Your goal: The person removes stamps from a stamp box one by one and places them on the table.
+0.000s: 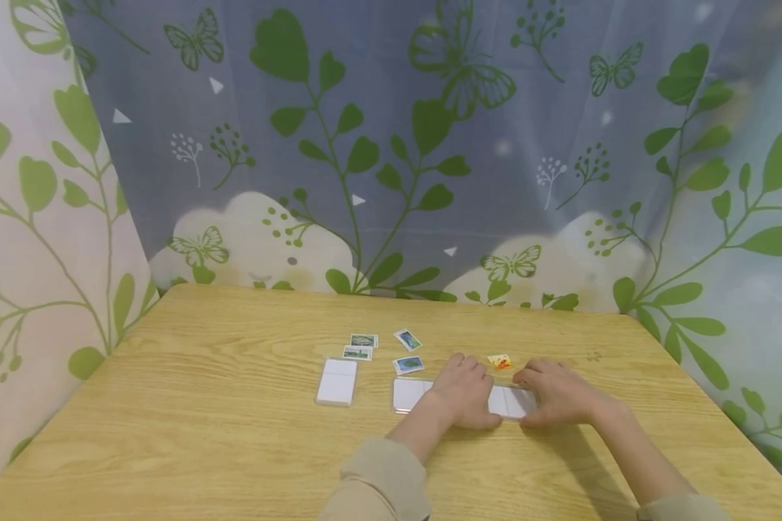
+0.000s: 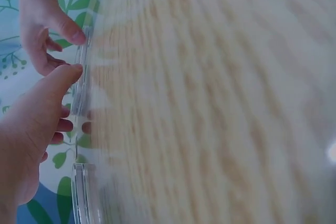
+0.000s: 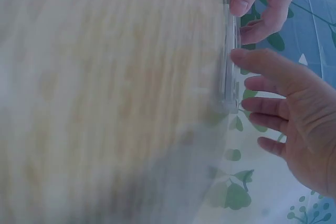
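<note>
A row of flat clear plastic cases with white inserts (image 1: 408, 395) lies in front of me in the head view. My left hand (image 1: 461, 392) covers its middle, so I cannot tell where one case ends. My left thumb is on the near edge, fingers across the far side. My right hand (image 1: 563, 393) holds the right end of the clear case (image 3: 229, 72), thumb at the near edge and fingers beyond it. In both wrist views the two thumbs are close together along the case edge. Just beyond the hands lies a red-and-yellow stamp (image 1: 499, 362).
Another clear case (image 1: 336, 382) stands apart to the left, lengthwise. Behind it lie two overlapping green-toned stamps (image 1: 358, 352). Two blue-toned stamps (image 1: 408, 365) are behind the row. A patterned curtain (image 1: 391, 159) hangs along the far edge of the wooden table (image 1: 202, 405).
</note>
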Tool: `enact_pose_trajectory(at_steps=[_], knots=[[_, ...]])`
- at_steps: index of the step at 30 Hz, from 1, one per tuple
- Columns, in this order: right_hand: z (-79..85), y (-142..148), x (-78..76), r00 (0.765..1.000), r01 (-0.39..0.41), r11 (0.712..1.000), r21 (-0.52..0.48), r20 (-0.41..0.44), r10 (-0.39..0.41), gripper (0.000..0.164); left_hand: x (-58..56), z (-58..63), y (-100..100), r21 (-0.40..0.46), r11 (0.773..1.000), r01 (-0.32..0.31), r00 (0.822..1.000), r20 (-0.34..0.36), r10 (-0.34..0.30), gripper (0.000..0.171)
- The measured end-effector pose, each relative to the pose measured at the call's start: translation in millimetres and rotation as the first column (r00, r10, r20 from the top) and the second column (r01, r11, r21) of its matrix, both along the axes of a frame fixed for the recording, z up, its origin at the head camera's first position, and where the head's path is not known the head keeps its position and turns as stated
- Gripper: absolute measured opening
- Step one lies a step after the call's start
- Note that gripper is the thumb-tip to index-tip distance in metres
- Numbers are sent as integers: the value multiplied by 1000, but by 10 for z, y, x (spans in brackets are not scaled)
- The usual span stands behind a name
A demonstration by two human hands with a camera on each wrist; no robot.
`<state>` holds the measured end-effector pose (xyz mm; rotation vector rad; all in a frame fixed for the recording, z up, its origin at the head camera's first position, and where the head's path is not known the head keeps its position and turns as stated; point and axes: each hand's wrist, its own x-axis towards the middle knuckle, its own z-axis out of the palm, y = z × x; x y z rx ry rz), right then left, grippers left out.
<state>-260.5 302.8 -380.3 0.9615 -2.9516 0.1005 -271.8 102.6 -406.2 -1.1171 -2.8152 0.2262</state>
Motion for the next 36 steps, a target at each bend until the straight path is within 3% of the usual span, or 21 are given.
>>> enact_pose_trajectory(at_steps=[8, 19, 30, 36], knots=[[-29, -1, 22, 998, 5, 1000, 15, -56, -4, 50, 10, 4, 7, -35, 998, 58, 996, -64, -60, 56], [-30, 2, -36, 1000, -11, 999, 30, -27, 12, 50, 28, 16, -1, -55, 997, 63, 994, -89, -68, 53], [23, -56, -70, 999, -11, 1000, 3, 41, 11, 52, 6, 13, 1, -23, 999, 26, 999, -42, -27, 53], [4, 12, -50, 993, 25, 998, -59, 115, -18, 56, 16, 58, -71, 36, 999, -1, 997, 81, -2, 55]])
